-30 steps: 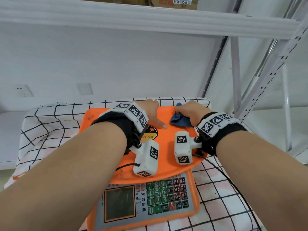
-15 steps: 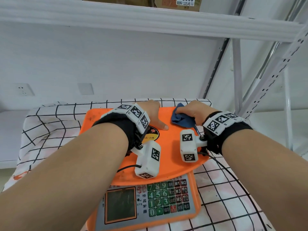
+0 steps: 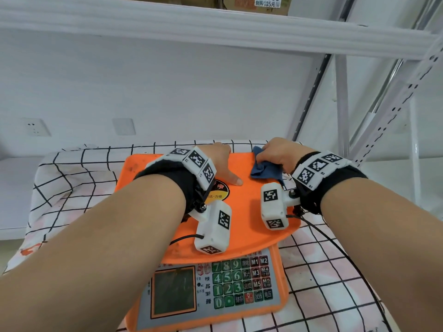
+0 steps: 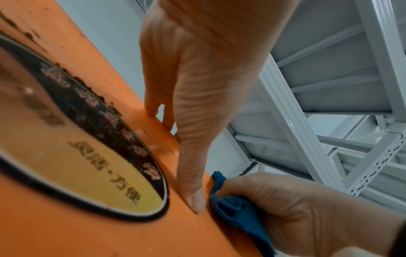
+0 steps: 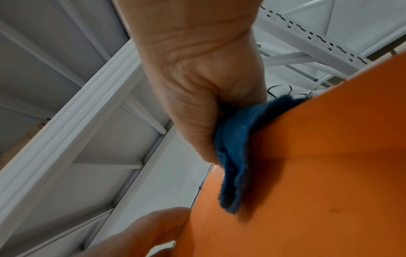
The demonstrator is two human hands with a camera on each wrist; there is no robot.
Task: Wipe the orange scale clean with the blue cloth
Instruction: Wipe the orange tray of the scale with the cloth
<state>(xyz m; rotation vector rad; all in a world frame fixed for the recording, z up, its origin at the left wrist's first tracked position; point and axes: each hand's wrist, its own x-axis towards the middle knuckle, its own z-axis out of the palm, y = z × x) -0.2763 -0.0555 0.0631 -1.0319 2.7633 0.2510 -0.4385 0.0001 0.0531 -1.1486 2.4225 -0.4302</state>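
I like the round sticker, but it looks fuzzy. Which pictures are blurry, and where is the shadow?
Left wrist view: the round sticker blurs toward the lens. Right wrist view: the blue cloth casts a dark shadow on the orange scale. Head view: sharp, but shelf posts bend.

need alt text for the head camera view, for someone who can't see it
Seen from above, a right hand grips a blue cloth against the far right of an orange scale platform, while the left hand rests on the platform beside it. The scale sits on a checked cover, keypad nearest the viewer, under white shelving.
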